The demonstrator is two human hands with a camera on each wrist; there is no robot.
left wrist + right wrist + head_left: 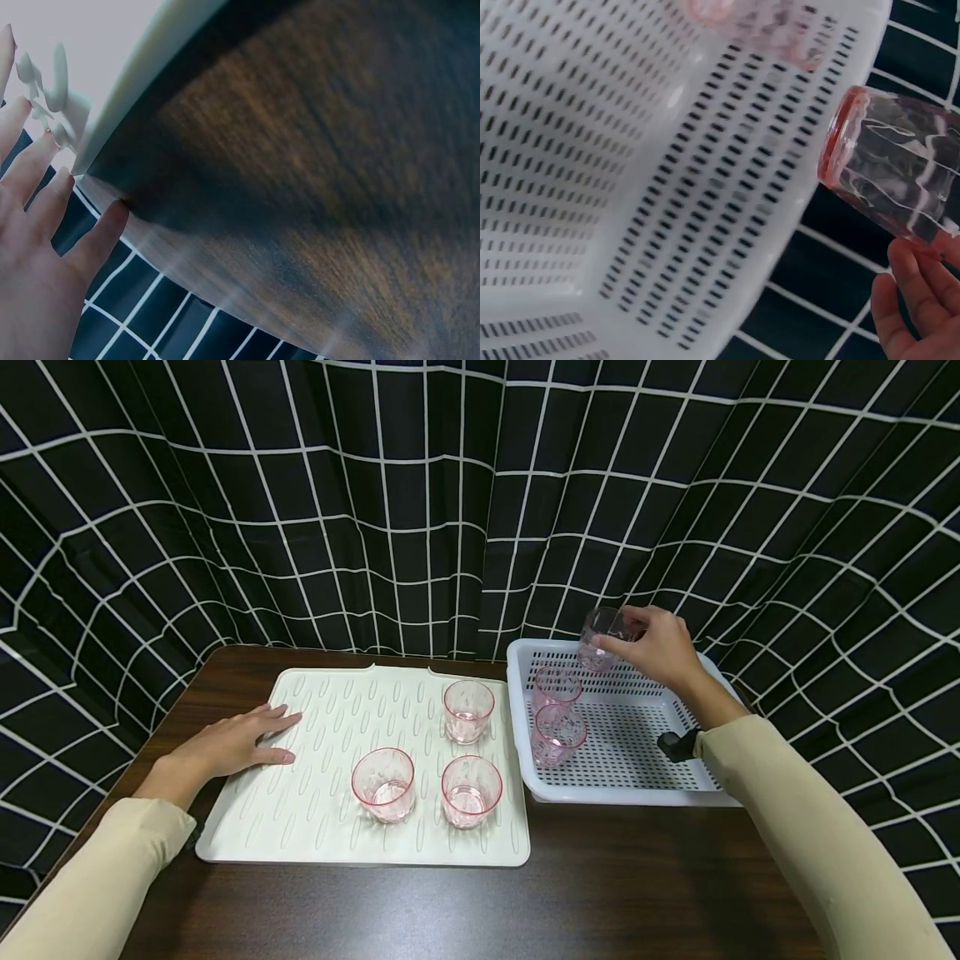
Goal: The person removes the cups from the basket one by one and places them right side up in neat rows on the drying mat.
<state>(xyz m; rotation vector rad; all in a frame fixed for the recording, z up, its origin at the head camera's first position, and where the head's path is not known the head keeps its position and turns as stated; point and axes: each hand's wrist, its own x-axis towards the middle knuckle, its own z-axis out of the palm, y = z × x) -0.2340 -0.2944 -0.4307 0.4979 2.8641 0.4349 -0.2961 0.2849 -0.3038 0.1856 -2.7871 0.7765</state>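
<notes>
My right hand (651, 647) grips a clear pink-tinted glass (597, 647) above the back edge of the white perforated basket (630, 789). In the right wrist view that glass (896, 161) is tilted beside the basket wall, fingertips at one end. Two similar glasses, a farther one (557, 685) and a nearer one (558, 739), stand along the basket's left side. My left hand (232, 743) rests, fingers spread, on the left edge of a white ridged tray (315, 777). On the tray's right half stand three pink-rimmed glasses (468, 712) (384, 785) (471, 792).
Tray and basket sit side by side on a dark wooden table (450, 910). A black curtain with white grid lines (420, 510) hangs behind and at both sides. The basket's raised walls surround its glasses.
</notes>
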